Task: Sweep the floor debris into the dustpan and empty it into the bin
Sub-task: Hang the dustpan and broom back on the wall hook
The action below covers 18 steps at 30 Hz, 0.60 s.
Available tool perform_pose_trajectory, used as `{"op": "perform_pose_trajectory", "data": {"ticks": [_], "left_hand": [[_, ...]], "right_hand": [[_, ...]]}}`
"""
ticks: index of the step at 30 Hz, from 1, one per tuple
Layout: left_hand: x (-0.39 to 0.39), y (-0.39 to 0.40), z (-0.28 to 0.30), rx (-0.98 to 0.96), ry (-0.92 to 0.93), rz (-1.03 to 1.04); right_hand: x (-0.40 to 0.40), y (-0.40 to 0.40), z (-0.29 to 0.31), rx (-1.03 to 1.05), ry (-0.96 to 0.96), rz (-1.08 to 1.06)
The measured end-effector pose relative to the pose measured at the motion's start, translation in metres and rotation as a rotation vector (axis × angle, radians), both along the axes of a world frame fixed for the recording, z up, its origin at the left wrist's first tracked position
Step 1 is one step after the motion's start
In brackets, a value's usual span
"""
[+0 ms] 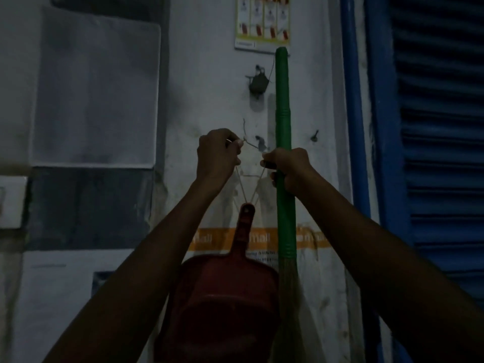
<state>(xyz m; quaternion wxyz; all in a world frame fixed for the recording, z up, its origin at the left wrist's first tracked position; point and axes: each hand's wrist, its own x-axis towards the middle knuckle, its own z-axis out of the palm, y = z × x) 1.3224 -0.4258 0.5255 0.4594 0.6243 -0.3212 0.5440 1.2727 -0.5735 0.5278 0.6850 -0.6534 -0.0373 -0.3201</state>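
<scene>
Dim wall (209, 74): left hand (218, 155) pinches dustpan (225, 292) string (242, 186); right hand (290, 170) grips string and broom (284, 121)

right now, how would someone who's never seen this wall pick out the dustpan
Start at the blue shutters on the right, then move left to the upright green broom handle against the white wall. Just left of it, lower down, the dustpan hangs by a string loop: the only dark red thing, with a flat scoop.
</scene>
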Motion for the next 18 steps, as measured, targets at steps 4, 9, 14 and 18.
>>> {"op": "perform_pose_trajectory", "data": {"ticks": [4,9,14,18], "left_hand": [[0.013,-0.013,0.036,0.013,-0.035,-0.01],[0.019,-0.023,0.081,0.045,-0.18,0.104],[0.017,-0.029,0.124,0.074,-0.338,0.22],[0.023,-0.032,0.147,0.032,-0.337,0.197]], "right_hand": [[0.005,-0.005,0.03,0.007,-0.053,-0.065],[0.007,-0.015,0.07,0.007,-0.163,-0.11],[0.01,-0.024,0.112,0.015,-0.267,-0.156],[0.014,-0.026,0.135,0.025,-0.297,-0.152]]}}
